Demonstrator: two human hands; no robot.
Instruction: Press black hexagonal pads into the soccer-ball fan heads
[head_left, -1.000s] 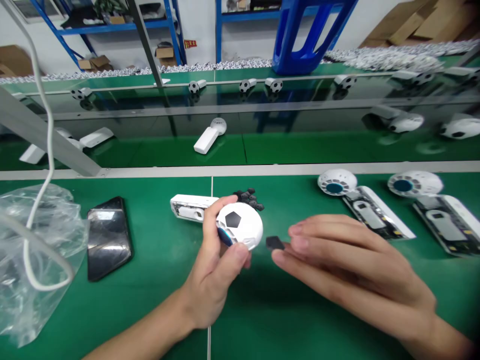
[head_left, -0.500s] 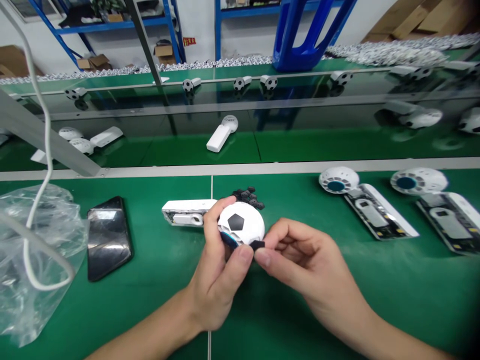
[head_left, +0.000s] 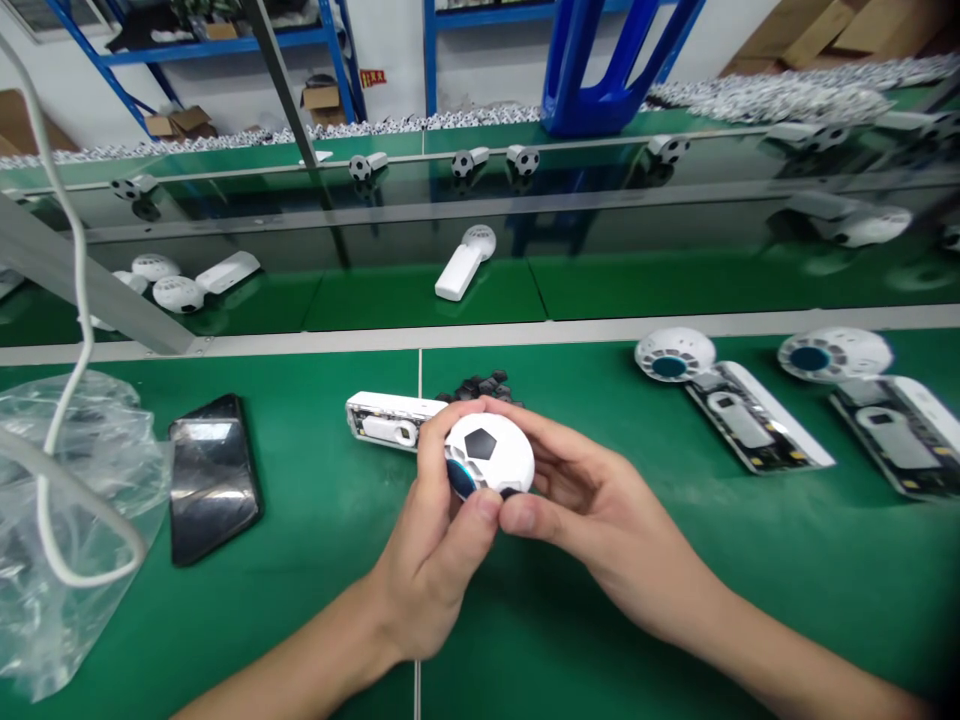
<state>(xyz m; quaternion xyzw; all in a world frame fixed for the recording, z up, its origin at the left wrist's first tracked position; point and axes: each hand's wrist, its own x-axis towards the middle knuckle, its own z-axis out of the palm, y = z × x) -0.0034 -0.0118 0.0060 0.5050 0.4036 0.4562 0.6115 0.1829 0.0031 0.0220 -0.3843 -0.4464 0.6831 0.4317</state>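
Note:
My left hand (head_left: 431, 560) grips a white hand-held fan (head_left: 487, 455) by its round football-patterned head, thumb below and fingers above. The fan's open white handle (head_left: 386, 420) sticks out to the left. My right hand (head_left: 581, 505) closes on the head's right side, its thumb pressing a small black piece (head_left: 510, 492) against the lower edge. A little heap of black pieces (head_left: 480, 385) lies just behind the fan on the green bench (head_left: 525, 620).
Two open fans (head_left: 724, 390) (head_left: 862, 395) lie at the right. A black phone (head_left: 214, 475) and a clear plastic bag (head_left: 67, 520) with a white cable (head_left: 56, 330) lie at the left. More fans (head_left: 465, 262) ride the conveyor behind.
My right hand carried the small black piece leftward to the fan head and now wraps round the head, pressing the piece on. The fans on the conveyor drifted right.

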